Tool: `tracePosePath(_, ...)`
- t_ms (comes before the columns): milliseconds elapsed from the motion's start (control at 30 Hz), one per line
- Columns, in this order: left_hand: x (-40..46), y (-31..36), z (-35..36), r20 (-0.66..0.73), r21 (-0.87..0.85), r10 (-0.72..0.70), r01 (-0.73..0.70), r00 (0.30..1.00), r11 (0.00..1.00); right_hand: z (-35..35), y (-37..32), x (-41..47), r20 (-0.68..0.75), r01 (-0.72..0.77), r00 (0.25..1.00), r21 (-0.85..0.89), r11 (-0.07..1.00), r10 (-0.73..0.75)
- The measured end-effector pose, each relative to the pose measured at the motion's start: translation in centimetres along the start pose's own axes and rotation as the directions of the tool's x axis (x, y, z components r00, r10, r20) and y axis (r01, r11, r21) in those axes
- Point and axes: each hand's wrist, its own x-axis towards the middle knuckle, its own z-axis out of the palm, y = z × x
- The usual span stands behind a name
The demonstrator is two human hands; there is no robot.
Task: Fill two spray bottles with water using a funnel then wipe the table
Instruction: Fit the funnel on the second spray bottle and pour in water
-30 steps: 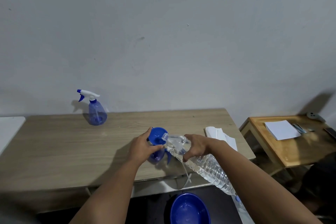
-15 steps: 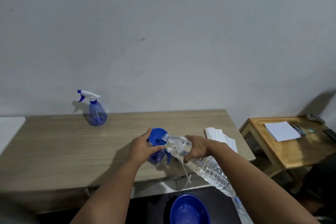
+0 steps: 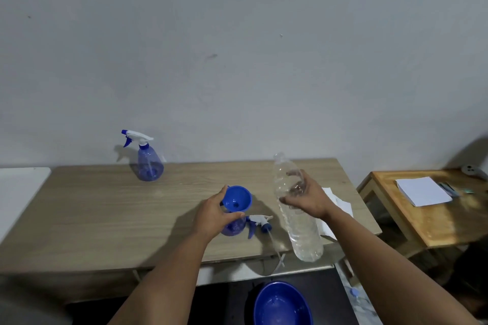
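L fingers: left hand (image 3: 211, 215) curled round neck of open spray bottle (image 3: 233, 227), thumb across front; fingertips hidden behind funnel.
R fingers: right hand (image 3: 306, 199) wraps water bottle (image 3: 297, 208) at mid-body, thumb on near side, other fingers seen through the clear plastic.
Funnel (image 3: 236, 198): blue plastic, round cone, seated in open bottle's mouth; spout hidden inside neck.
Open bottle: translucent blue, rounded body, mostly covered by L hand; fill level can't tell.
Water bottle: clear ribbed plastic, near upright, tilted slightly, base low over table's front edge; no cap seen; contents hard to read.
Spray head (image 3: 260, 221): white/blue trigger w/ thin dip tube, lying on table just right of open bottle.
2nd spray bottle (image 3: 148, 163): blue, trigger fitted, upright at rear left near wall.
Tissue (image 3: 338, 206): white, crumpled, partly hidden behind R forearm and water bottle.
Table (image 3: 105, 206): wood-grain laminate, rectangular.
Basin (image 3: 281, 306): blue, round, below table, cut off by frame bottom.
Side table (image 3: 427, 221): varnished wood, w/ white paper pad (image 3: 422, 190); small items beyond too blurred to ID.
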Motion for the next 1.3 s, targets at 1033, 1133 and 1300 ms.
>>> tracePosePath(1033,0.1,0.3,0.5,-0.028,-0.061,-0.016,0.014,0.999,0.998,6.0,0.7,7.6,-0.349,0.058,0.936,0.266,0.962,0.040)
tracePosePath(1133,0.0,0.3,0.5,-0.024,-0.082,-0.012,0.010,1.000,0.997,5.9,1.2,7.0,-0.286,-0.002,0.956,0.227,0.974,0.069)
tracePosePath(1300,0.0,-0.7,0.4,-0.002,-0.099,-0.035,0.035,0.999,0.994,6.8,2.9,5.7,-0.214,-0.152,0.957,0.193,0.969,0.193)
